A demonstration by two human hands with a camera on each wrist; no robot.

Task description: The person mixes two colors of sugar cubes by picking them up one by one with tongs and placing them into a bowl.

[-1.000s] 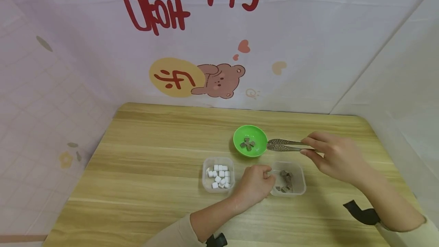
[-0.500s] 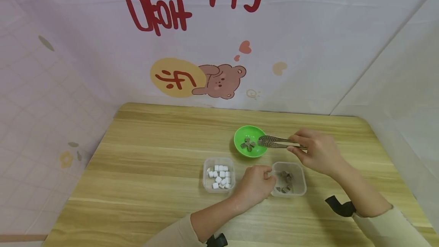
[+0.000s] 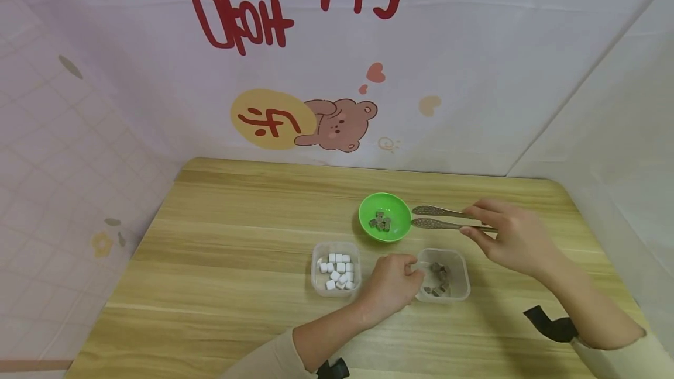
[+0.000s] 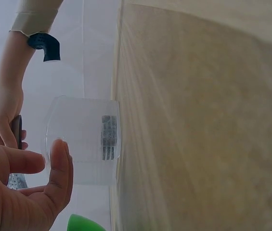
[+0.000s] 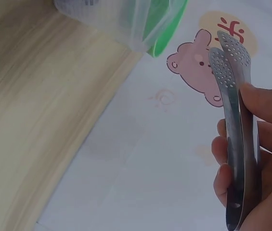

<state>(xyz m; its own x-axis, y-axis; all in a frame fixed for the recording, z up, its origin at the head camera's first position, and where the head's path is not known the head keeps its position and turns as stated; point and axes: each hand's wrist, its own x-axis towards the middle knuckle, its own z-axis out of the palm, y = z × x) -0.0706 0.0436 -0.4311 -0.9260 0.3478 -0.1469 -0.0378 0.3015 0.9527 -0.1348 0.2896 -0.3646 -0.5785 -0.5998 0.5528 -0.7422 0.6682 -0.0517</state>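
Note:
Metal tongs (image 3: 434,218) with perforated tips are gripped by my right hand (image 3: 513,238), their arms spread apart with nothing between. The tips stand just right of a green bowl (image 3: 368,206), which holds several small brown cubes (image 3: 380,222). In the right wrist view, thumb and fingers wrap the tongs (image 5: 239,120). My left hand (image 3: 392,282) holds the left rim of a clear plastic container (image 3: 460,259) with curled thumb and fingers. More brown cubes (image 3: 439,274) lie in that container. In the left wrist view, the fingertips (image 4: 58,149) overlap the container's wall (image 4: 80,130).
Left of my left hand, a second clear container (image 3: 315,276) holds several white cubes (image 3: 339,268). Everything stands on a wood-grain table (image 3: 237,221). A printed white curtain (image 3: 447,45) rises behind the table, with more white cloth at both sides.
My right hand moved the tongs left over the green bowl with a brown cube, released it there, and drew back right with the tongs spread. The left hand stayed put.

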